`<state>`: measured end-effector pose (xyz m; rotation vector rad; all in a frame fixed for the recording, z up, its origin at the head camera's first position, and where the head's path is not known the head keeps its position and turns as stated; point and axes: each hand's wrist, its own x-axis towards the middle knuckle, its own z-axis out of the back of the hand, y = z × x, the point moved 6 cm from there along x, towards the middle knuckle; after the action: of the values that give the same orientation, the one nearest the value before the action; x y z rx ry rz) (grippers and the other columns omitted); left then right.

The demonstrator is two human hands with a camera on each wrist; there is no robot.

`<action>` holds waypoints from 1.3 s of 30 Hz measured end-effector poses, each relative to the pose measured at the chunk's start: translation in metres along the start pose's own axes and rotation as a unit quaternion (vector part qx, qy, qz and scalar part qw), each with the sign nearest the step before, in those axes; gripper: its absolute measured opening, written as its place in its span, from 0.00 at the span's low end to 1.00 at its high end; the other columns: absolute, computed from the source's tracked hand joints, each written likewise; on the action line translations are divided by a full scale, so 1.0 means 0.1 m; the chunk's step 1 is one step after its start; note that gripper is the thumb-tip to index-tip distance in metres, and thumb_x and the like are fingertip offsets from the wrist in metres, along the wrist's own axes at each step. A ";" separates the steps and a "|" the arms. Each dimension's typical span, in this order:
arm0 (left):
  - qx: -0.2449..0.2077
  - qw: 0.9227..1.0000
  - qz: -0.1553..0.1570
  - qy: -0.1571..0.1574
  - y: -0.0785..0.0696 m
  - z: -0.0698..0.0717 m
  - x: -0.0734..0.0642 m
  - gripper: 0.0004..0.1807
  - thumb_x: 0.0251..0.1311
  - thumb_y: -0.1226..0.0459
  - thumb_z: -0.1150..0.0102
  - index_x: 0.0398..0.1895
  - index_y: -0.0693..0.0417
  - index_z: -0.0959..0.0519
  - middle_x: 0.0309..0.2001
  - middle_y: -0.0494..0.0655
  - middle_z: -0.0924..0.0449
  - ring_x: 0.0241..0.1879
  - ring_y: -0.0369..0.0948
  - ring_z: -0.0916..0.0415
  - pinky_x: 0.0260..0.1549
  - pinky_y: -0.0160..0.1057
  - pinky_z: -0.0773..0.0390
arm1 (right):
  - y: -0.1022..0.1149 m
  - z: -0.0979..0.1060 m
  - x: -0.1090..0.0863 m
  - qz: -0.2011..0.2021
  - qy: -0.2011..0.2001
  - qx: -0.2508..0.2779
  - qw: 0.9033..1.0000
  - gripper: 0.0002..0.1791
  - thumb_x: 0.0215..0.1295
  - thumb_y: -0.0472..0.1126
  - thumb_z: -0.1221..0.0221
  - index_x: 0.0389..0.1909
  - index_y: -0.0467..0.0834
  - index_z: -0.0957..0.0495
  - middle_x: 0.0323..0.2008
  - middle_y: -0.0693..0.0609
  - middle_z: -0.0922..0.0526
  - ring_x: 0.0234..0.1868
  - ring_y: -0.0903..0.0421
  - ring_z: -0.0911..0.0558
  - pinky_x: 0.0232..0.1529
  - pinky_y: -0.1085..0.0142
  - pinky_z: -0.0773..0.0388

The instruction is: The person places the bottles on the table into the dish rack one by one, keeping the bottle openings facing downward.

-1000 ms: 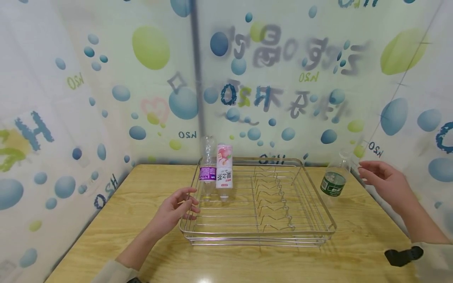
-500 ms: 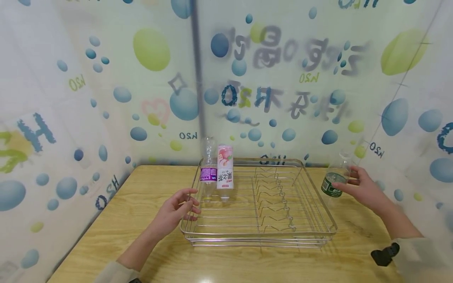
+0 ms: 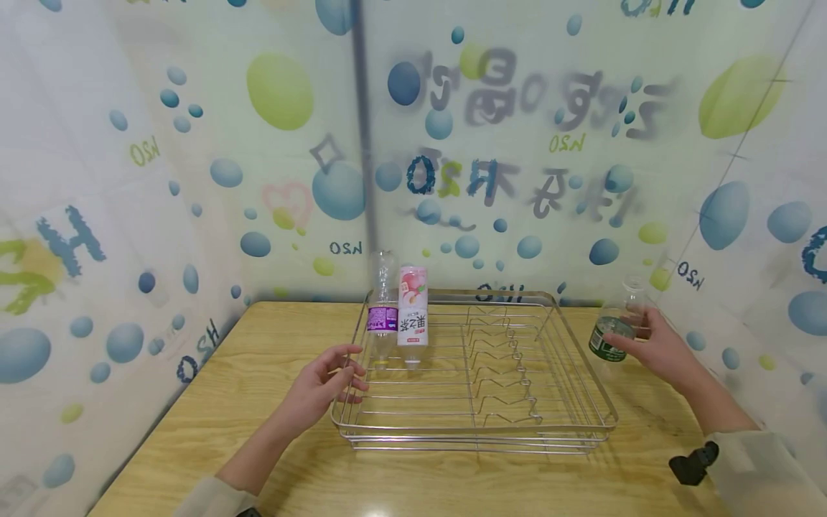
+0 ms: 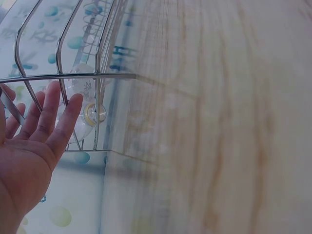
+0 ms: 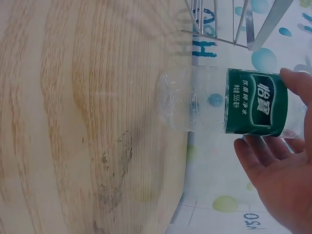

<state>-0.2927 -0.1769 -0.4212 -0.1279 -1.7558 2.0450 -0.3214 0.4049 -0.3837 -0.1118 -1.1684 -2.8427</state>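
Note:
My right hand (image 3: 662, 355) holds a clear plastic bottle with a green label (image 3: 601, 345), to the right of the wire dish rack (image 3: 474, 429). In the right wrist view the thumb lies on one side of this bottle (image 5: 256, 102) and the fingers pass behind it. The bottle is upright over the table. At the rack's left side, my left hand (image 3: 316, 384) rests with loosely bent fingers (image 4: 63, 122) against the wires. Inside the rack's back left part are a clear bottle with a purple label (image 3: 382, 319) and a pink-and-white labelled bottle (image 3: 412, 309).
A row of bent wire dividers (image 3: 504, 366) runs along the right half of the rack. The wooden table (image 3: 413, 488) meets bubble-printed curtains (image 3: 536, 215) at the back and both sides.
My right hand has come left from beside the green-labelled bottle and taken hold of it. The left hand stays at the rack's left side.

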 end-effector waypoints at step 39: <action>0.002 1.000 0.001 -0.003 0.00 0.00 -0.01 0.27 0.87 0.64 0.50 0.79 0.68 0.37 0.58 0.75 0.24 0.49 0.46 0.10 0.46 0.48 0.06 | 1.26 0.34 -0.28 0.173 -0.138 0.075 0.972 0.40 0.79 0.39 0.34 0.85 0.48 0.42 0.61 0.76 0.28 0.57 0.76 0.25 0.53 0.87 0.29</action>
<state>-0.2921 -0.1769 -0.4217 -0.1214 -1.7546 2.0523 -0.2806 0.3408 -0.2742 -0.6524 -1.2604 -2.4783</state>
